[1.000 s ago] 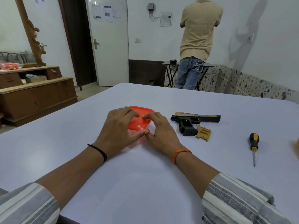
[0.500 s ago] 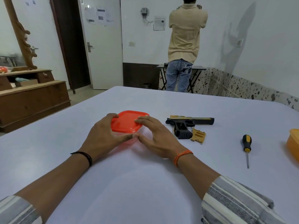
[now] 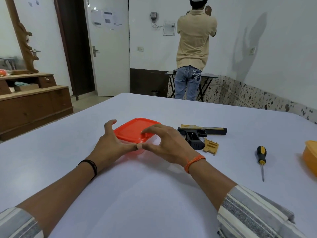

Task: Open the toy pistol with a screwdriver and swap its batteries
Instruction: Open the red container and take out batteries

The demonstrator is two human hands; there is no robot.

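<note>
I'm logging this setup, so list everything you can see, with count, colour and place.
Box: one, clear with red lid, table centre.
Pistol: one, black and gold, right of box.
Cover: one, gold, beside pistol grip.
Screwdriver: one, black and yellow, right.
Tub: one, orange, right edge.
Table: one, white.
Dresser: one, wooden, left.
Person: one, beige shirt, far wall.
Left hand: touches box.
Right hand: fingers on lid.

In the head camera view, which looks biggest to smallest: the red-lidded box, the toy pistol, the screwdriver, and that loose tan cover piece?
1. Clear square box with red plastic lid
2. Black and gold toy pistol
3. Yellow-and-black-handled screwdriver, slimmer than the pistol though similar in length
4. Loose tan plastic cover, clearly smallest
</note>
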